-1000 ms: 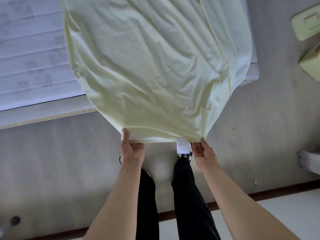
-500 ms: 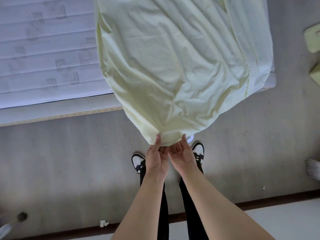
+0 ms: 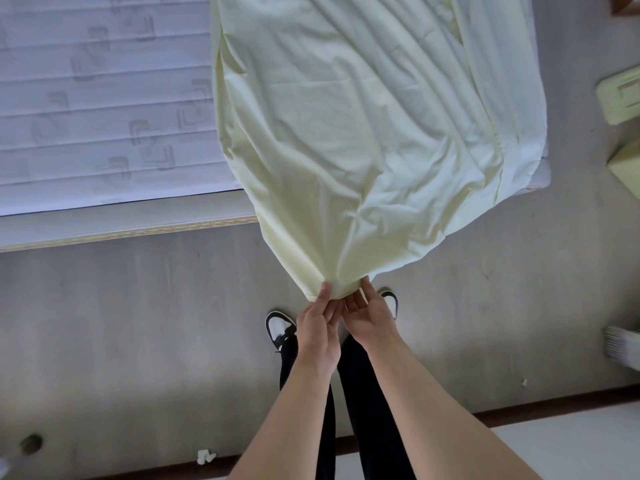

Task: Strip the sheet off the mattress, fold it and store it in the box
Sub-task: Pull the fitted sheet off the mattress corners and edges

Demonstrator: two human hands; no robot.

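A pale yellow sheet (image 3: 363,133) hangs in a long folded strip from the mattress (image 3: 104,98) down toward me, off the near edge. Its lower end is gathered into a narrow bunch. My left hand (image 3: 317,327) pinches that bunch from the left, thumb on top of the cloth. Right beside it, my right hand (image 3: 369,317) holds the same end, fingers touching the left hand's. The bare mattress is white with a quilted pattern and fills the upper left. A pale green box (image 3: 620,98) lies on the floor at the right edge.
Grey floor runs under my feet, in black-and-white shoes (image 3: 278,327). A second pale green piece (image 3: 627,168) lies below the box. A white ribbed object (image 3: 623,344) is at the right edge, a crumpled scrap (image 3: 206,456) near the dark baseboard.
My hands held the sheet's two lower corners apart a second ago; they came together at the middle and now hold the corners joined. The sheet's lower end narrowed.
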